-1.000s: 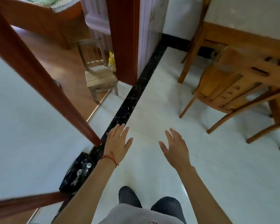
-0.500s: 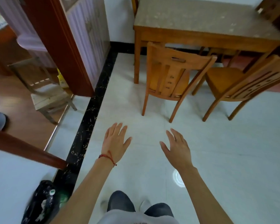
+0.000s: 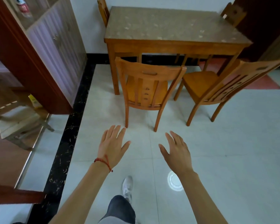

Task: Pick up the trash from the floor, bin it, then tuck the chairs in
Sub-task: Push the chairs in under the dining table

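Observation:
Two wooden chairs stand pulled out from a wooden table (image 3: 173,41). The nearer chair (image 3: 146,88) shows me its back straight ahead; the other chair (image 3: 220,88) is angled at the right. My left hand (image 3: 111,146), with a red string at the wrist, and my right hand (image 3: 176,151) are both held out over the pale tiled floor, fingers spread, holding nothing. Both hands are a short way in front of the nearer chair's back legs, not touching it. A round white spot (image 3: 174,182) shows on the floor below my right wrist; whether it is an object or a reflection is unclear.
A dark red door frame (image 3: 23,62) and a striped cabinet side stand at the left. A small pale wooden stool (image 3: 18,123) sits beyond the black floor border (image 3: 68,135). Two more chairs are tucked at the table's far side. My shoe (image 3: 128,186) is on the tiles.
The view has swung right and moved closer to the table and chairs. The black bin bag at lower left has left the view. Both hands stay open and spread.

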{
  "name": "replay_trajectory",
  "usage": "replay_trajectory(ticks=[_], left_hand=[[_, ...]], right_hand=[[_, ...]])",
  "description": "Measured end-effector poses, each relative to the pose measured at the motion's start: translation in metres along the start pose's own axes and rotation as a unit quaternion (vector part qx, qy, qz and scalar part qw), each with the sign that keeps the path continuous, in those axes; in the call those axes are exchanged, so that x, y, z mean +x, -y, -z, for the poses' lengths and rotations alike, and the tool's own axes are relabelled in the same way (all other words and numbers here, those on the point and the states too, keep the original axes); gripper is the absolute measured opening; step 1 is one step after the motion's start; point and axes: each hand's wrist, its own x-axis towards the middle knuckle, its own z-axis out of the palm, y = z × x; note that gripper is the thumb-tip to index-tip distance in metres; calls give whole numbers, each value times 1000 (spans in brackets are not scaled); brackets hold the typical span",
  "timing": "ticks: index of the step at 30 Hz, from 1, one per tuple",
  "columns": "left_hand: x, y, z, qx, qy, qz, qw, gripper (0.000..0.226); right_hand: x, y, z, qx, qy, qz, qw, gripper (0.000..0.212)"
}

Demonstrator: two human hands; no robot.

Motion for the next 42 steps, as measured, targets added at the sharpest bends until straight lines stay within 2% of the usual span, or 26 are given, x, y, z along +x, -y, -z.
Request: replay_trajectory(ticks=[7, 12, 14, 17, 22, 24, 27, 30, 33, 35, 37, 42], left_hand=[[104, 14, 13, -18, -7, -27, 999, 59], [178, 22, 25, -28, -16, -44, 999, 56], [199, 23, 29, -32, -20, -43, 998, 57], [229, 20, 34, -63, -19, -37, 997, 61], [280, 13, 32, -159, -40, -1, 986, 55], [299, 10, 30, -232, -45, 37, 971, 52], [326, 2, 33, -326, -55, 108, 938, 47], [352, -5, 39, -386, -51, 181, 903, 44], [377, -5, 38, -461, -56, 222, 857, 13], [390, -1, 37, -509, -44, 263, 818, 22], [401, 5, 33, -521, -44, 296, 799, 23], [432, 14, 33, -556, -38, 321, 766, 16]], right_hand=[[102, 7, 9, 7, -20, -13, 1000, 54], [164, 14, 19, 13, -66, -24, 997, 50], [181, 15, 23, 13, -55, -33, 998, 50], [210, 12, 27, 24, -51, -42, 998, 51], [265, -1, 30, 37, -81, -24, 996, 47], [287, -6, 35, 61, -73, -44, 994, 46], [316, -12, 45, 183, -41, -98, 977, 41], [342, -17, 50, 317, -47, -151, 935, 36], [367, -23, 44, 402, -38, -214, 890, 39], [380, -26, 40, 458, -34, -247, 853, 25], [391, -27, 37, 480, -35, -268, 834, 13], [418, -17, 35, 516, -41, -317, 795, 16]])
